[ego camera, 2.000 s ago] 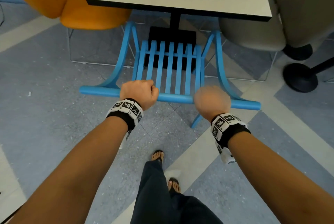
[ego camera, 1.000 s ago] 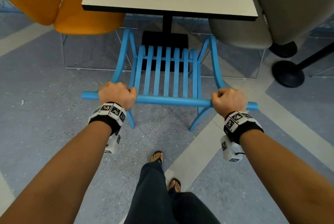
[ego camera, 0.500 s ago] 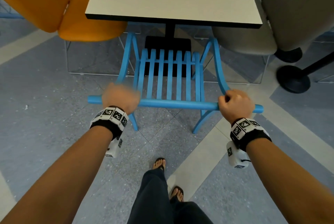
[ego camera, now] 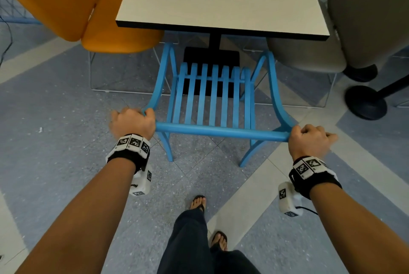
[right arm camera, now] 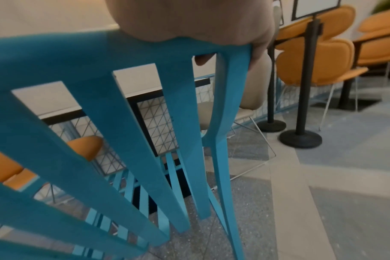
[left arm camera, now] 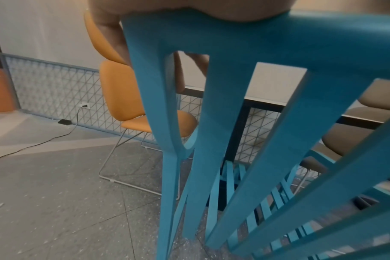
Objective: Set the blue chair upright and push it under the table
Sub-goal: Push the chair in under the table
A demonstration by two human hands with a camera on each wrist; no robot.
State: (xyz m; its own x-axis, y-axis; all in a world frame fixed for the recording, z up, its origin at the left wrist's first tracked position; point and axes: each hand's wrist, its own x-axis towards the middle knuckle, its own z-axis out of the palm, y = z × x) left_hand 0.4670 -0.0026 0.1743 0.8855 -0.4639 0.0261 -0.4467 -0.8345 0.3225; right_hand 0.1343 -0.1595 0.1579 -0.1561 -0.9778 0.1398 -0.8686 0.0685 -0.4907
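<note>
Blue chair's (ego camera: 212,96) top rail sits wrapped inside both hands' fingers (ego camera: 150,112).

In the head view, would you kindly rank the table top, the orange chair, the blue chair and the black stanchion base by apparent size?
1. table top
2. orange chair and blue chair: too alike to rank
3. black stanchion base

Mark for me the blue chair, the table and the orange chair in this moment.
blue chair (ego camera: 221,132), head view: top rail of the backrest, between the hands.
table (ego camera: 221,3), head view: bare part of the pale tabletop.
orange chair (ego camera: 119,28), head view: seat cushion, left of the table.
</note>
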